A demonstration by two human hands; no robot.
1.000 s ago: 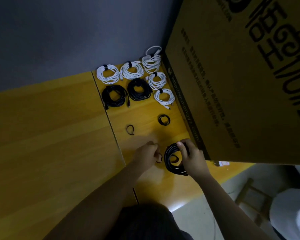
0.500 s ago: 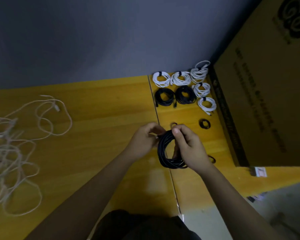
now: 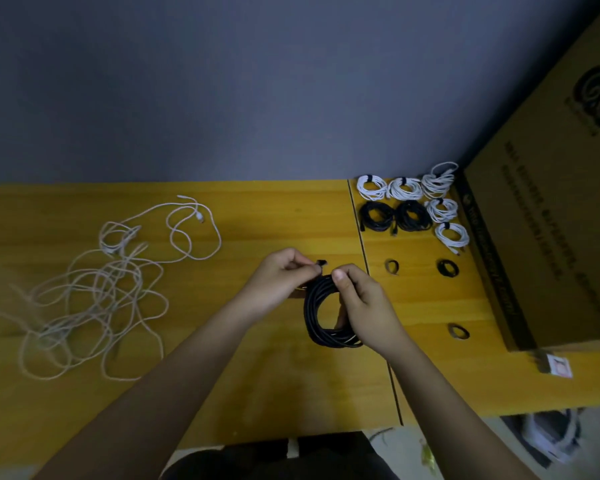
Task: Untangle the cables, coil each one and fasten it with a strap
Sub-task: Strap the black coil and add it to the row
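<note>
A coiled black cable (image 3: 321, 315) is held upright above the yellow table (image 3: 222, 375). My right hand (image 3: 364, 306) grips the coil's right side, thumb pressed on its top. My left hand (image 3: 278, 280) pinches a small black strap (image 3: 321, 264) at the coil's top. A tangle of white cables (image 3: 97, 292) lies loose at the left. Several strapped white coils (image 3: 404, 188) and two black coils (image 3: 395, 216) sit in rows at the far right. Loose black straps (image 3: 447, 268) (image 3: 392, 266) (image 3: 458, 331) lie near them.
A big cardboard box (image 3: 551, 220) stands on the table's right end, close to the finished coils. A grey wall (image 3: 222, 81) runs behind the table. A seam (image 3: 374, 306) splits the tabletop just right of my hands. The floor shows at the bottom right.
The coil has been lifted off the table and brought leftward in front of me. My left hand now pinches a strap at its top. The view has swung left, showing the white tangle.
</note>
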